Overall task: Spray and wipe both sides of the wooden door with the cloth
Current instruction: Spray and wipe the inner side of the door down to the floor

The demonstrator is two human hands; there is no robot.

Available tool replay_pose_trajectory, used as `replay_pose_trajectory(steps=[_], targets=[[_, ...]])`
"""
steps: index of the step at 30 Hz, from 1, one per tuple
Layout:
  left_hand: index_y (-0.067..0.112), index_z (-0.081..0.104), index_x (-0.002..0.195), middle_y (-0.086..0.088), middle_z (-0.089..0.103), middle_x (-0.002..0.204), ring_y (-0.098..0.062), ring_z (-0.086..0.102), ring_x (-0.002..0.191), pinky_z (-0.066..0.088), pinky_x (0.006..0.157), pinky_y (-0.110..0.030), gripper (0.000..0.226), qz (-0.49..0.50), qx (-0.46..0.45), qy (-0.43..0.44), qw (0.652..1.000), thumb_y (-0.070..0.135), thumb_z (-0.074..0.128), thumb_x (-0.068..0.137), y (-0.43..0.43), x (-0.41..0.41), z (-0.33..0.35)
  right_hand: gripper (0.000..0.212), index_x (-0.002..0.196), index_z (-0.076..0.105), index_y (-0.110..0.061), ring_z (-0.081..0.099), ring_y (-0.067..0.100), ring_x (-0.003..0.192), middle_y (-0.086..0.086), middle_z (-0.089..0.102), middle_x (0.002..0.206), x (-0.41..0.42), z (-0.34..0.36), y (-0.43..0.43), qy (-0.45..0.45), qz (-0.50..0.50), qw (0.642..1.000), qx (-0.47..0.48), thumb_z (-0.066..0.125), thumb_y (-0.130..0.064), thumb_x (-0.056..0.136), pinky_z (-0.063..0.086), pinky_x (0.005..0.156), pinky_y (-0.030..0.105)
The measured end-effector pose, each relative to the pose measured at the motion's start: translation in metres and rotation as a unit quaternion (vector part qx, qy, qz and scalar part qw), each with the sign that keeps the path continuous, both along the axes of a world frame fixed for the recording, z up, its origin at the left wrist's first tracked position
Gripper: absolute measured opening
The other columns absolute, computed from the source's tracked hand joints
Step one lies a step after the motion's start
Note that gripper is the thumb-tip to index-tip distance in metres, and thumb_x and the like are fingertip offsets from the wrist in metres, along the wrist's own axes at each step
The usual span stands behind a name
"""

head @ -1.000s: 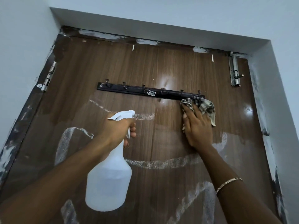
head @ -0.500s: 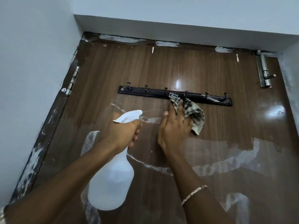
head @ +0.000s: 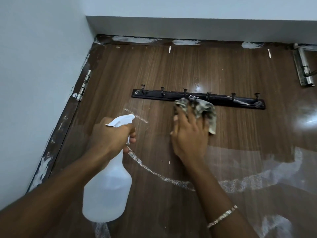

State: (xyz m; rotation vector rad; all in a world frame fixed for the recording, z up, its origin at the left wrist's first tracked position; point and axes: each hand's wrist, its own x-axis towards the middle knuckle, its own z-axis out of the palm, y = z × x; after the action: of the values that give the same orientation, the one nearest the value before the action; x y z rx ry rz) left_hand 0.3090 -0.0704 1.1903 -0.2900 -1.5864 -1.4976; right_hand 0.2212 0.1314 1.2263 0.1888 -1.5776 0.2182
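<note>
Two jobs: grips spray bottle [head: 107, 191] in curled left hand [head: 109, 134], presses cloth [head: 204, 109] to door [head: 223, 69] under flat right hand [head: 188, 134], mid-frame; may snag cloth on hook rail [head: 240, 101] above.

The dark brown wood-grain door [head: 171, 69] carries white foamy arcs and a wet sheen across its lower part; the crumpled grey-and-white patterned cloth [head: 204, 107] is pressed against it under the right hand [head: 188, 134], touching the black hook rail [head: 240, 102]; the translucent white plastic spray bottle [head: 107, 191] hangs upright in the left hand [head: 109, 134], nozzle toward the door.
</note>
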Motion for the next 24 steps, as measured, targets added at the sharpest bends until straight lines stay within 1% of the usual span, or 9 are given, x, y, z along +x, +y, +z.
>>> replay_pose_trajectory(steps=[1, 5, 7, 9, 11, 13, 17, 19, 24], targets=[[0.012, 0.07, 0.066, -0.003, 0.073, 0.061, -0.026, 0.074, 0.065, 0.053, 0.051, -0.027, 0.024, 0.0, -0.001, 0.002, 1.0, 0.014, 0.064, 0.09, -0.002, -0.002, -0.001, 0.051, 0.157, 0.034, -0.036, 0.023, 0.03, 0.153, 0.0, 0.03, 0.167, 0.003, -0.003, 0.009, 0.006, -0.006, 0.999, -0.033, 0.03, -0.04, 0.107, 0.001, 0.125, 0.051], [0.013, 0.069, 0.074, -0.006, 0.074, 0.072, -0.013, 0.072, 0.057, 0.052, 0.051, -0.026, 0.021, 0.004, -0.023, 0.012, 1.0, 0.018, 0.064, 0.094, -0.01, -0.008, -0.006, 0.046, 0.153, 0.044, -0.028, 0.031, 0.038, 0.148, 0.005, 0.032, 0.166, 0.002, -0.003, -0.003, 0.046, 0.007, 0.989, -0.14, 0.031, -0.036, 0.109, 0.013, 0.123, 0.058], [0.015, 0.068, 0.075, -0.005, 0.074, 0.073, -0.011, 0.071, 0.056, 0.052, 0.051, -0.025, 0.02, 0.01, -0.027, 0.016, 0.999, 0.02, 0.064, 0.095, -0.015, -0.01, -0.008, 0.048, 0.151, 0.047, -0.023, 0.035, 0.041, 0.144, 0.008, 0.033, 0.165, -0.001, -0.001, -0.027, 0.056, 0.026, 0.988, -0.144, 0.032, -0.034, 0.107, 0.014, 0.121, 0.057], [0.016, 0.067, 0.073, 0.0, 0.072, 0.066, -0.011, 0.07, 0.054, 0.052, 0.05, -0.024, 0.022, 0.023, -0.028, 0.019, 0.999, 0.02, 0.064, 0.095, -0.019, -0.012, -0.009, 0.049, 0.149, 0.049, -0.021, 0.037, 0.039, 0.143, 0.008, 0.038, 0.162, -0.009, -0.004, -0.058, 0.055, 0.036, 0.995, -0.08, 0.04, -0.03, 0.103, 0.015, 0.121, 0.055], [0.018, 0.067, 0.069, 0.003, 0.07, 0.058, -0.018, 0.07, 0.057, 0.055, 0.055, -0.028, 0.025, 0.035, -0.027, 0.022, 0.999, 0.018, 0.064, 0.094, -0.024, -0.014, -0.007, 0.049, 0.148, 0.054, -0.021, 0.041, 0.038, 0.141, 0.007, 0.046, 0.158, -0.018, -0.003, -0.088, 0.06, 0.037, 0.998, -0.006, 0.047, -0.028, 0.1, 0.02, 0.12, 0.054], [0.019, 0.067, 0.067, 0.004, 0.071, 0.058, -0.023, 0.071, 0.062, 0.056, 0.058, -0.031, 0.026, 0.036, -0.021, 0.026, 0.999, 0.018, 0.065, 0.094, -0.028, -0.015, -0.005, 0.047, 0.143, 0.059, -0.02, 0.047, 0.039, 0.137, 0.008, 0.053, 0.152, -0.026, 0.005, -0.11, 0.065, 0.05, 0.996, 0.022, 0.05, -0.026, 0.097, 0.022, 0.118, 0.053], [0.019, 0.067, 0.068, 0.004, 0.07, 0.057, -0.01, 0.066, 0.048, 0.051, 0.05, -0.026, 0.026, 0.055, -0.024, 0.03, 0.998, 0.019, 0.063, 0.094, -0.031, -0.014, -0.008, 0.049, 0.14, 0.063, -0.023, 0.052, 0.038, 0.132, 0.006, 0.056, 0.149, -0.035, 0.011, -0.128, 0.066, 0.033, 0.995, 0.073, 0.041, -0.031, 0.096, 0.021, 0.116, 0.049], [0.019, 0.068, 0.067, 0.007, 0.07, 0.055, -0.005, 0.064, 0.045, 0.049, 0.048, -0.024, 0.025, 0.07, -0.022, 0.041, 0.996, 0.017, 0.064, 0.092, -0.031, -0.013, -0.009, 0.049, 0.142, 0.061, -0.024, 0.049, 0.037, 0.135, 0.006, 0.054, 0.151, -0.035, 0.014, -0.134, 0.065, 0.031, 0.991, 0.113, 0.038, -0.033, 0.099, 0.022, 0.117, 0.05], [0.023, 0.064, 0.066, 0.016, 0.064, 0.047, -0.005, 0.064, 0.044, 0.047, 0.047, -0.021, 0.028, 0.081, -0.004, 0.045, 0.996, 0.02, 0.063, 0.094, -0.032, -0.018, -0.008, 0.051, 0.154, 0.043, -0.026, 0.027, 0.035, 0.15, 0.004, 0.038, 0.162, -0.034, 0.042, -0.151, 0.002, 0.024, 0.967, 0.252, 0.041, -0.035, 0.104, 0.01, 0.123, 0.048]])
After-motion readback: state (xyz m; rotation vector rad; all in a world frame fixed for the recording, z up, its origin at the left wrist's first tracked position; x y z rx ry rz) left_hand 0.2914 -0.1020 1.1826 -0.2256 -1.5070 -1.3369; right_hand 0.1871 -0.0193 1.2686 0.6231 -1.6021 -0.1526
